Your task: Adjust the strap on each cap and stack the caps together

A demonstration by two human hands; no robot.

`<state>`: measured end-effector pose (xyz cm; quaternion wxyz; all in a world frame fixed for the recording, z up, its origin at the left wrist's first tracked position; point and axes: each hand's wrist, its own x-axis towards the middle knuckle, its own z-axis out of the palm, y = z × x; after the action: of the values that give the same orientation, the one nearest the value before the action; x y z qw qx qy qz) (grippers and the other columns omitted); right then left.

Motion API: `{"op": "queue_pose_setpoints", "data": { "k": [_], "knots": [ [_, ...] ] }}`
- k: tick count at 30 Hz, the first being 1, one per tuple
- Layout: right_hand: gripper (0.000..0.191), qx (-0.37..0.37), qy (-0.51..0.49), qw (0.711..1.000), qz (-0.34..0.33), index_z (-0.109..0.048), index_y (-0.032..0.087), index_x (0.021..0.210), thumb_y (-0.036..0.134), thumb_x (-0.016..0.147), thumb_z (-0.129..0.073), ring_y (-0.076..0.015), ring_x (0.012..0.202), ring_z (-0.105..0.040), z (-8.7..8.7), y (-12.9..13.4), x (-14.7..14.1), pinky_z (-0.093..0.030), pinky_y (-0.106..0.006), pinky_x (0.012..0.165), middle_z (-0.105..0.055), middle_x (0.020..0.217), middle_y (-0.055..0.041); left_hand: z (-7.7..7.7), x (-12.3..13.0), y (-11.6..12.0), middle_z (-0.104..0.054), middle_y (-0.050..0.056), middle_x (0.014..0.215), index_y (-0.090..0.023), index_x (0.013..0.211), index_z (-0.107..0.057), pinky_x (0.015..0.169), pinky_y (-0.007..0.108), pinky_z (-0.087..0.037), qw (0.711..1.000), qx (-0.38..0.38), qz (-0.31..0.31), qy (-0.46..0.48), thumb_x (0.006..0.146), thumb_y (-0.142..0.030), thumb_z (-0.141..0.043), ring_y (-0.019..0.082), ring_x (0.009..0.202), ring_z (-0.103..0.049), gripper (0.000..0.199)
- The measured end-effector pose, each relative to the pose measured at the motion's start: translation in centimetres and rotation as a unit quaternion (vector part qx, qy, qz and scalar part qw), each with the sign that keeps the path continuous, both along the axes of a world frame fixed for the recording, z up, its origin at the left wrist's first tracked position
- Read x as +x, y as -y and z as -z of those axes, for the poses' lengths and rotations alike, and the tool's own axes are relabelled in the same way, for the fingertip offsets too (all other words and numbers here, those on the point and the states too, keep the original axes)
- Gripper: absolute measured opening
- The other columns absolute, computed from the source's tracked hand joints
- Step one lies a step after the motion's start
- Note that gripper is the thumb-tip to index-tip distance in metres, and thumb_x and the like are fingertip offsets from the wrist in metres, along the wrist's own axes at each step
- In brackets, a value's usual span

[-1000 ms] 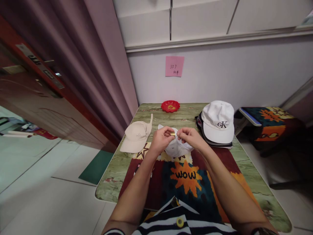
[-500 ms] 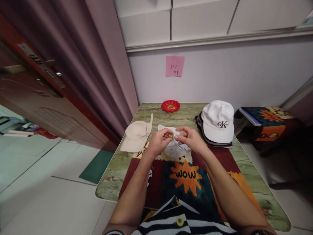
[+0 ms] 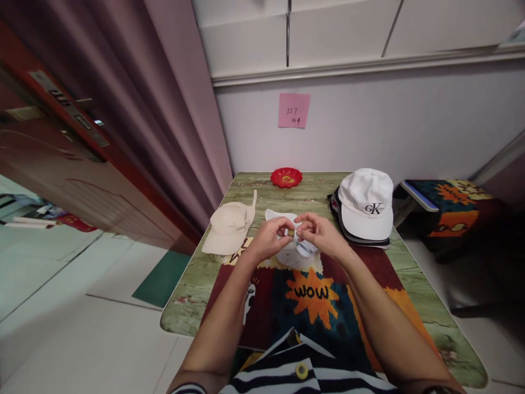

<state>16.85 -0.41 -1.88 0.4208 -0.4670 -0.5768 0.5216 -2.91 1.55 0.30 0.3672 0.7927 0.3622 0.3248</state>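
Observation:
A pale white cap (image 3: 293, 257) lies on the patterned cloth at the middle of the table, partly hidden by my hands. Just above it, the fingers of my left hand (image 3: 271, 239) and my right hand (image 3: 322, 232) meet at a small brass-coloured buckle (image 3: 291, 233) on the cap's strap. My left hand pinches the strap at the buckle's left side; my right fingertips are closed at its right side. Left of my hands rests a beige cap (image 3: 229, 225) with its strap sticking up and away. A white cap with dark letters (image 3: 366, 205) tops a stack of caps on the right.
At the table's far edge stands a red scalloped dish (image 3: 286, 178). The cloth (image 3: 311, 298) covers the near middle of the green wood-patterned table (image 3: 192, 295). A pink note (image 3: 294, 110) is on the wall behind. A curtain (image 3: 180, 109) and door border the left.
My fingers have shifted slightly around the buckle, and a pale bit of strap now shows beside it. The other caps and the dish have stayed put.

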Motion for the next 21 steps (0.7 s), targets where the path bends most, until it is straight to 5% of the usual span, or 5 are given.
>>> {"op": "queue_pose_setpoints", "data": {
  "k": [9,15,21],
  "knots": [
    [0.031,0.003,0.047,0.999,-0.019,-0.065,0.017,0.082,0.048,0.080,-0.069,-0.0114,0.056,-0.048,0.7,0.6,1.5,-0.033,-0.024,0.053,-0.059,0.063,0.0019,0.3,-1.0,-0.4,-0.070,0.001,0.089,-0.019,0.089,-0.068,0.076,0.028,-0.048,0.999,0.011,-0.038,-0.015,0.073,-0.012,-0.062,0.017,0.081,-0.061,0.019],
    [0.031,0.010,0.037,0.999,-0.022,-0.066,0.018,0.081,0.049,0.080,-0.069,-0.0110,0.054,-0.044,0.8,0.1,0.6,-0.030,-0.024,0.051,-0.056,0.061,0.0029,0.7,-0.2,-0.5,-0.071,0.003,0.094,-0.019,0.091,-0.068,0.085,0.032,-0.050,0.999,0.029,0.003,-0.017,0.072,-0.010,-0.064,0.020,0.092,-0.065,0.021],
    [0.040,0.026,0.059,0.998,-0.016,-0.073,0.018,0.097,0.055,0.086,-0.065,-0.0163,0.073,-0.056,1.8,0.7,1.9,-0.042,-0.027,0.063,-0.069,0.087,-0.0036,0.9,-1.7,-1.1,-0.071,0.006,0.106,-0.021,0.100,-0.071,0.090,0.035,-0.050,0.998,0.033,0.000,-0.061,0.076,-0.024,-0.077,0.023,0.101,-0.065,0.024]
  ]
}}
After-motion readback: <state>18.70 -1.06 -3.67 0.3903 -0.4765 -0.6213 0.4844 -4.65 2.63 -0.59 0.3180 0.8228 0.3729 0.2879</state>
